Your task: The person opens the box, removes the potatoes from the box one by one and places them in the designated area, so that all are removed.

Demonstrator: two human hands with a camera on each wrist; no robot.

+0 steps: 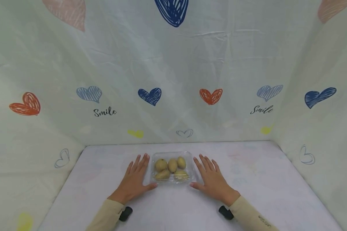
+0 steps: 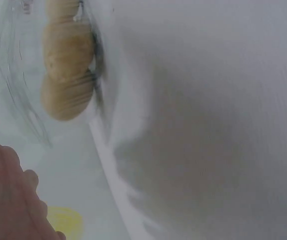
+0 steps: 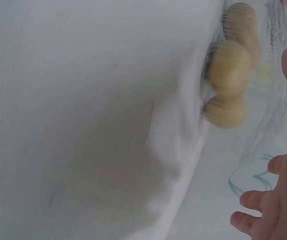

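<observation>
A clear plastic clamshell box sits on the white table in the head view. Inside it are several yellow-brown, rounded potatoes, which also show through the box wall in both wrist views. My left hand is at the box's left side, fingers straight and pointing forward, thumb by the near left corner. On the other side, my right hand mirrors it, fingers spread and thumb near the close right corner. Neither hand grips anything.
The white table reaches back to a pale curtain printed with hearts and "Smile". The curtain also hangs along the left and right sides. A small black wrist camera is on the left wrist, another black camera on the right.
</observation>
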